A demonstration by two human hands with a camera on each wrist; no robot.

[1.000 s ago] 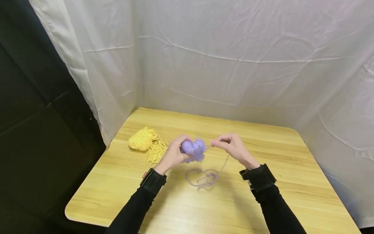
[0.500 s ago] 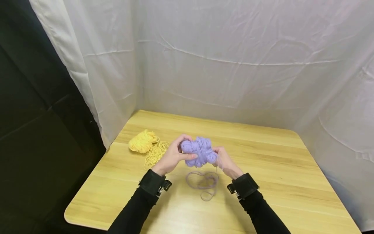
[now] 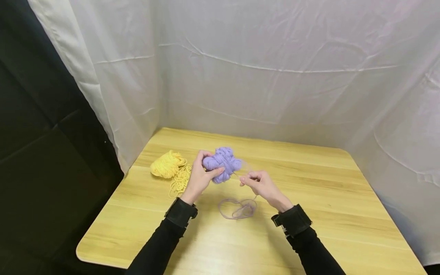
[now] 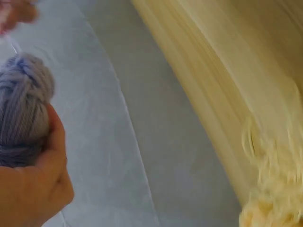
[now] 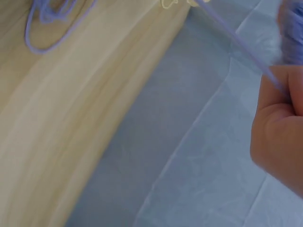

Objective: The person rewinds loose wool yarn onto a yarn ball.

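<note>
Left hand (image 3: 198,178) fingers curl around the purple yarn ball (image 3: 222,164); right hand (image 3: 262,185) fingers pinch its strand (image 3: 240,175).

both arms wear long, close-fitting black sleeves (image 3: 156,244) down to the wrist. a broad black wrist strap (image 3: 180,212) with a small buckle wraps each wrist; hands bare.

Two balls of yarn – one purple ball (image 3: 222,163), one yellow ball (image 3: 167,164) – plus two loose heaps of strand: one purple heap (image 3: 238,208), one yellow heap (image 3: 180,181). One table (image 3: 343,214), two hands – left hand (image 3: 198,178), right hand (image 3: 262,185)
</note>
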